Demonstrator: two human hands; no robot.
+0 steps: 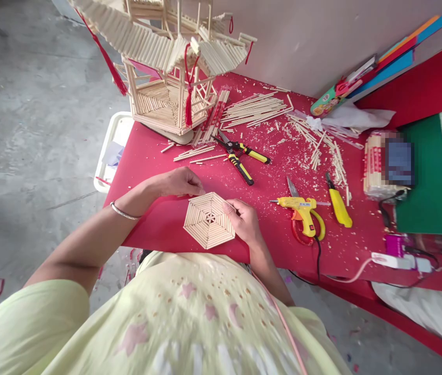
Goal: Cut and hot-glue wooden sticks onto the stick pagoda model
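A flat hexagonal panel of pale wooden sticks [209, 221], laid in rings around a small star-like centre, is at the table's front edge. My right hand [243, 220] grips its right side, thumb on top. Just off its upper left edge is my left hand [183, 182], fingers curled into a pinch; what they hold, if anything, is too small to make out. Beyond my hands lie yellow-and-black pruning shears [240, 156] with their handles apart. A yellow hot glue gun [301, 208] rests on red-handled scissors [299, 233] to the right, beside a yellow utility knife [339, 204].
A stick-built pavilion model [166, 67] with red tassels stands at the back left of the red table [154, 219]. Loose sticks [256, 108] and shavings are scattered behind the tools. Stick packs [374, 165], a green board [428, 182] and a white power strip [395, 261] are right.
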